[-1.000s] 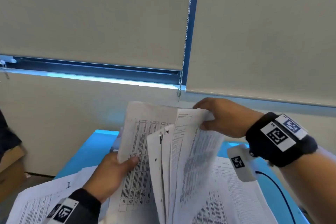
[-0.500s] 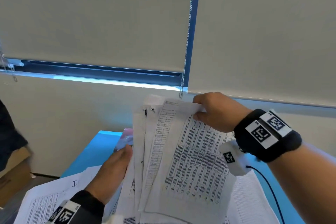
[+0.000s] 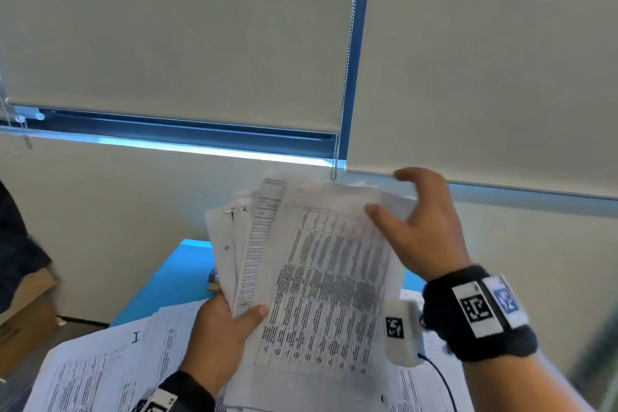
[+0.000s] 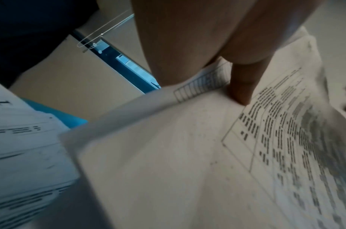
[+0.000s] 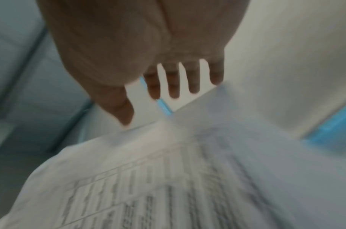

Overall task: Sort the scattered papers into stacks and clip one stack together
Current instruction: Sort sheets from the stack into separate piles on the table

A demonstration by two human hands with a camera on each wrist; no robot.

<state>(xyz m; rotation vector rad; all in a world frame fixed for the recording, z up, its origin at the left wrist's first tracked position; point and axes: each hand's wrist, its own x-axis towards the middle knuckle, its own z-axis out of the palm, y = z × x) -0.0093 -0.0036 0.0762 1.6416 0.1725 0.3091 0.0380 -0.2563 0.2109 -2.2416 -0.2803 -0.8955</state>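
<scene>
A: Why is the bundle of papers (image 3: 311,271) held up on end, above the tabletop (image 3: 174,281), and not lying flat?

B: I'd say so the sheets can be gathered and squared. The left hand (image 3: 222,333) grips the bundle near its lower left edge, thumb across the front sheet, fingers behind. That one grasp carries the whole bundle.

A: And the right hand (image 3: 423,227)?

B: It is at the bundle's upper right corner with fingers spread and loose, holding nothing. The thumb (image 3: 379,214) lies on or just over the front sheet; the wrist view is too blurred to tell whether it touches. My guess is it is there to pat the top edges level.

A: The sheets look fanned.

B: They are, each offset leftward behind the front one, so the bundle isn't squared yet. A small clip or staple shows near the top left, too small to name.

A: Where are the other papers?

B: The loose sheets (image 3: 100,368) lie spread on the tabletop below the bundle, some overlapping, still unsorted. No clipping has begun, as far as I can judge.
</scene>
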